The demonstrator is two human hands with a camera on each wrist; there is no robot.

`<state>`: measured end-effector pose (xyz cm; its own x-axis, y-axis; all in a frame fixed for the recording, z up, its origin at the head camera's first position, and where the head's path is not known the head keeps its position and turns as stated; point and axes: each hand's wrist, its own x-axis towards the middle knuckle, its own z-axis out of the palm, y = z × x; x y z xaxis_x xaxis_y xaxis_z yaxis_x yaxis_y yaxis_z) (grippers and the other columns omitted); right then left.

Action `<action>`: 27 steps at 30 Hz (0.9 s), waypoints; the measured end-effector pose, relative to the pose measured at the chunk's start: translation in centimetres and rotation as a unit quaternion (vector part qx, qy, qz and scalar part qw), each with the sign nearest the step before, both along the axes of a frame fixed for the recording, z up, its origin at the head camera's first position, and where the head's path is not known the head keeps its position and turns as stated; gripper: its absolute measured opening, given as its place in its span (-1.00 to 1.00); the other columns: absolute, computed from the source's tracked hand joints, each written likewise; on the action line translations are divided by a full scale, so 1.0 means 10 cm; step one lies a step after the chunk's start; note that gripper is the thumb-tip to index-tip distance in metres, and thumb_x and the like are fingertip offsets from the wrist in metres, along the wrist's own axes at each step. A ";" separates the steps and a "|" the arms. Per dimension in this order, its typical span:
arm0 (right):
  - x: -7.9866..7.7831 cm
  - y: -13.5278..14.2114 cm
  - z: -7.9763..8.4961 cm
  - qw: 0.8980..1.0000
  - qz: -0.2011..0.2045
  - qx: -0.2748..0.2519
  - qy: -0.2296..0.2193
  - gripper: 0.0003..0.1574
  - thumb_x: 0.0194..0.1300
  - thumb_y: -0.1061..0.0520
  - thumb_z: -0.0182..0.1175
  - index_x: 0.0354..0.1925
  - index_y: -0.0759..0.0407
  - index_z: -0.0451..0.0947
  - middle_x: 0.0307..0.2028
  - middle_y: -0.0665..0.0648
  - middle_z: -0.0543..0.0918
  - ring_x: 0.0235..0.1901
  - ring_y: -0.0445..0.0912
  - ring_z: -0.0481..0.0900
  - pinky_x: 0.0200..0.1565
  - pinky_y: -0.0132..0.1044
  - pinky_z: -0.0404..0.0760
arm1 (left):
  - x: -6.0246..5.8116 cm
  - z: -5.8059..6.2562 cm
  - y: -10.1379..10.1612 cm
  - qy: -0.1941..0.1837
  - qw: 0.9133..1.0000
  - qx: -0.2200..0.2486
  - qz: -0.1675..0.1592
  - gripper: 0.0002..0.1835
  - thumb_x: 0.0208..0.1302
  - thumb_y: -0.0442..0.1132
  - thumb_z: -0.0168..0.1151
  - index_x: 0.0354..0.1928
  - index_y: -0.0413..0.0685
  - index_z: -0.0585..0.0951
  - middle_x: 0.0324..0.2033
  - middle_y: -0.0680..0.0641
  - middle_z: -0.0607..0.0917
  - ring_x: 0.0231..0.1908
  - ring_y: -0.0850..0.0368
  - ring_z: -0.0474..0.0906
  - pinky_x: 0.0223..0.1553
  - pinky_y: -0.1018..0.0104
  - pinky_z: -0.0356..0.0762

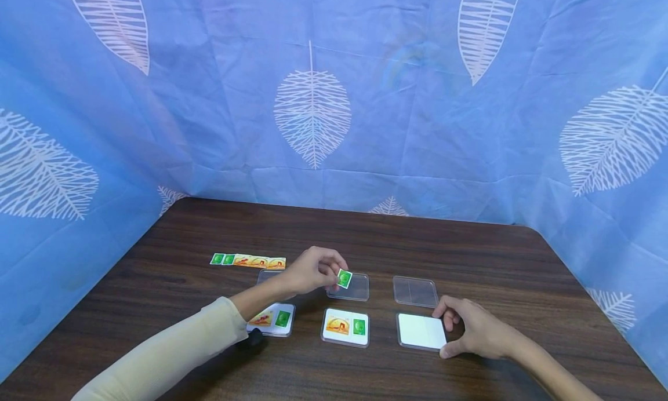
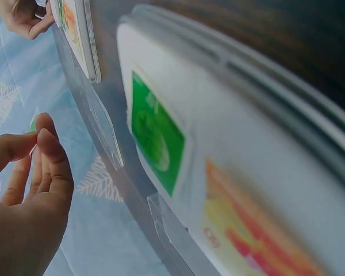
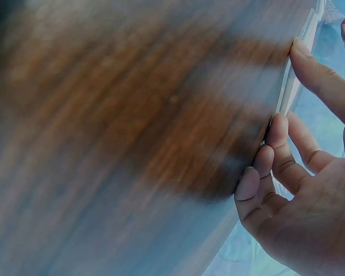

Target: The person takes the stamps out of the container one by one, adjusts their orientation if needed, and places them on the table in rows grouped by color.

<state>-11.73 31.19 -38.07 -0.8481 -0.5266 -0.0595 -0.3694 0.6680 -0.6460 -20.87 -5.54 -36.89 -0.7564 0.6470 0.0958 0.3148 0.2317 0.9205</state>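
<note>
Between left thumb and fingertips, my left hand [image 1: 317, 270] pinches a small green stamp [image 1: 344, 279], held over a clear plastic lid [image 1: 360, 288]. In the left wrist view only a sliver of that stamp [image 2: 33, 124] shows past the fingers. My right hand [image 1: 474, 330] holds the right side of a clear case [image 1: 421, 331] with a plain white insert, thumb at its near corner and index finger at the far one. The right wrist view shows fingertips along the edge of that case [image 3: 286, 86].
A middle case [image 1: 345, 338] and a left case [image 1: 282, 332] each bear an orange and a green stamp. Behind stand another lid [image 1: 416, 291] and a partly hidden one [image 1: 266, 275]. A stamp row [image 1: 251, 261] lies back left; a black object [image 1: 254, 338] lies under the sleeve.
</note>
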 end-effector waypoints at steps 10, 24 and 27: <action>0.01 0.00 -0.01 1.000 0.005 0.000 0.011 -0.32 -0.02 -0.01 0.64 -0.06 0.20 0.50 -0.38 -0.07 0.44 -0.31 -0.27 0.35 -0.23 -0.32 0.35 | 0.00 0.01 -0.08 0.016 1.000 0.002 0.015 -0.83 0.31 -0.57 0.28 -0.08 -0.37 0.65 -0.40 -0.12 0.71 -0.40 -0.04 0.74 -0.40 0.17 0.64; 0.01 0.00 0.00 1.000 0.010 -0.006 0.014 -0.33 -0.02 0.04 0.65 -0.06 0.22 0.49 -0.39 -0.07 0.43 -0.33 -0.27 0.35 -0.24 -0.33 0.36 | -0.02 0.00 -0.28 -0.004 0.999 -0.009 0.041 -0.72 0.26 -0.67 0.20 -0.03 -0.37 0.64 -0.30 -0.16 0.66 -0.37 0.09 0.72 -0.32 0.20 0.67; 0.01 0.00 0.00 1.000 0.006 -0.003 0.008 -0.33 -0.02 0.03 0.65 -0.06 0.22 0.49 -0.39 -0.06 0.43 -0.33 -0.27 0.35 -0.24 -0.33 0.36 | -0.03 -0.01 -0.33 -0.010 0.999 -0.008 0.043 -0.71 0.26 -0.68 0.20 -0.01 -0.37 0.64 -0.29 -0.15 0.66 -0.36 0.09 0.72 -0.31 0.20 0.67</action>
